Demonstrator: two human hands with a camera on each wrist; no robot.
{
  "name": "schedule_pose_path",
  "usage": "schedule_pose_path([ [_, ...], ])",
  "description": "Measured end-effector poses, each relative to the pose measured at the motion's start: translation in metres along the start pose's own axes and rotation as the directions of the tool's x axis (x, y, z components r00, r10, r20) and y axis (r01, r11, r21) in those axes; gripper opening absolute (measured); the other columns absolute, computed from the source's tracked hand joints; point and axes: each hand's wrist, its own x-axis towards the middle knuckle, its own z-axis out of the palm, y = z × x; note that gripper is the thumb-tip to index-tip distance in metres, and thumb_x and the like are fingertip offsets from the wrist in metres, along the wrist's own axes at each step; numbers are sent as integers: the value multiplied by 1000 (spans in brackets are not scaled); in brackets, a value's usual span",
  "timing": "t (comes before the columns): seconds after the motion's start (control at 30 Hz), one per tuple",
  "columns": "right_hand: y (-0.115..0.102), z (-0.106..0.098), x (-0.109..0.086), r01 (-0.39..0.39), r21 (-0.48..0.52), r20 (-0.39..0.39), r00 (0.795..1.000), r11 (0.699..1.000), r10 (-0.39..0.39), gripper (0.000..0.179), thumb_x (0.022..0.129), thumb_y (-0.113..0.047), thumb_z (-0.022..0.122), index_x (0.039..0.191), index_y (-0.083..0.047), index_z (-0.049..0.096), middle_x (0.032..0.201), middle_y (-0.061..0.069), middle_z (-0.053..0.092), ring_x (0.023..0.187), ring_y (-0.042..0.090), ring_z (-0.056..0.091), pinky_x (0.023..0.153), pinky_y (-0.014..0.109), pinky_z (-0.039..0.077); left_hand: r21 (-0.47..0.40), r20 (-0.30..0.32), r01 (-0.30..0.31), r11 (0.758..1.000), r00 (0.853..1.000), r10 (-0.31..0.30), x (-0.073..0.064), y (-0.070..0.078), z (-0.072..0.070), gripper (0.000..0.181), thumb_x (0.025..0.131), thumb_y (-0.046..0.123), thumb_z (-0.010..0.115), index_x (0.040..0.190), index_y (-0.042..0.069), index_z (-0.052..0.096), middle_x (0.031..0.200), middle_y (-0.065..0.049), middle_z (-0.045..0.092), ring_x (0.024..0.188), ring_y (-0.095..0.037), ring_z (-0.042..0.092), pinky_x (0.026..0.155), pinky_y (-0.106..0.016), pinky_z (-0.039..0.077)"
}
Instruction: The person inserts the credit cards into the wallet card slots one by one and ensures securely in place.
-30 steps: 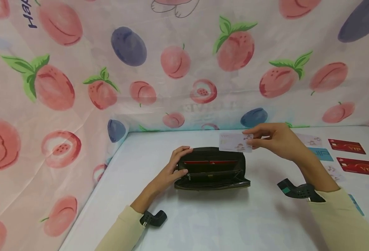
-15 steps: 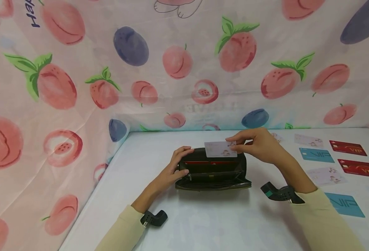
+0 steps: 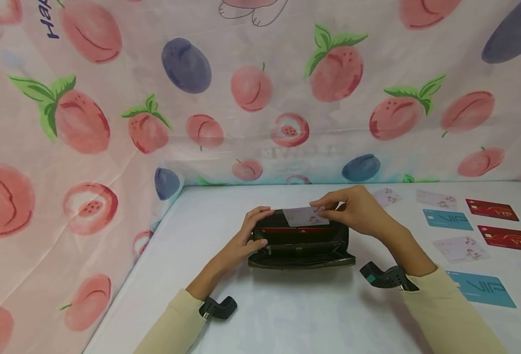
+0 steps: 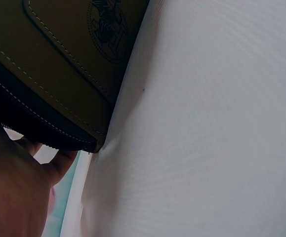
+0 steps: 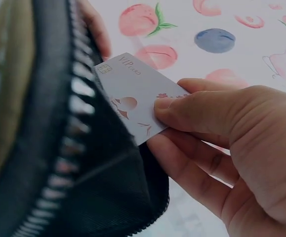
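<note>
Fruit-printed cloth (image 3: 242, 132) hangs behind and along the left of a white-covered table (image 3: 295, 314). Near the middle, a pale VIP card (image 3: 302, 216) is held at the mouth of a dark, unzipped wallet (image 3: 318, 247), against the view of its far inner wall; whether its lower edge is inside a slot, I cannot tell. The right hand (image 3: 362, 211) pinches the card by 1 end between thumb and fingers, probably so the rest projects freely over the wallet. The left hand (image 3: 239, 242) grips the wallet's left end, thumb at the near inner divider and fingers at the far rim, a hold that seems meant to steady it and spread its compartments. Inside, 2 red strips (image 3: 278, 229) sit side by side, apparently card edges. Farther right, 7 cards lie flat: 3 pale cards (image 3: 461, 249), 2 red cards (image 3: 509, 238) and 2 blue cards (image 3: 481, 289), spaced apart, perhaps so each can be picked up singly. Both wrists carry black mounts (image 3: 218, 308) beside beige sleeves (image 3: 171, 322).
</note>
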Motion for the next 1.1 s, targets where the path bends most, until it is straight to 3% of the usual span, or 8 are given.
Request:
schedule_pose_path([
  [0.33,-2,8,6,123,-34,2,992,992,-123,29,78,-1,77,104,-13,76,87,-7,71,64,3,59,57,26,50,-16,-7,24,1000,1000,-24,0,-4,0,61,89,-13,50,144,-9,24,148,-26,15,137,-34,15,101,-62,25],
  [0.5,-4,12,11,127,-63,16,992,990,-126,30,78,-2,78,104,-15,77,90,-5,72,66,3,60,59,27,50,-32,-12,29,999,999,-30,0,-7,0,64,88,-13,50,145,-7,21,149,-25,14,136,-37,17,101,-59,28],
  [0.67,-7,17,16,118,-71,28,993,990,-117,29,79,-3,78,105,-15,77,93,-3,72,72,4,62,61,27,51,-68,-8,22,997,1000,-22,0,-8,0,67,90,-14,49,146,-7,12,149,-25,15,133,-42,23,104,-57,23],
  [0.9,-11,22,19,164,-73,26,986,984,-162,29,79,-2,77,105,-13,76,89,-3,72,66,4,57,59,27,49,-60,-15,70,996,997,-71,-1,-7,0,67,91,-11,51,146,-5,14,147,-23,18,131,-36,25,104,-57,22],
  [1.1,-13,30,21,192,-77,18,981,978,-191,30,79,0,76,106,-12,76,86,-4,67,64,5,51,56,26,44,-64,-23,153,986,988,-155,-7,-31,1,71,92,-2,55,149,10,16,144,-15,29,131,-30,28,105,-55,20],
])
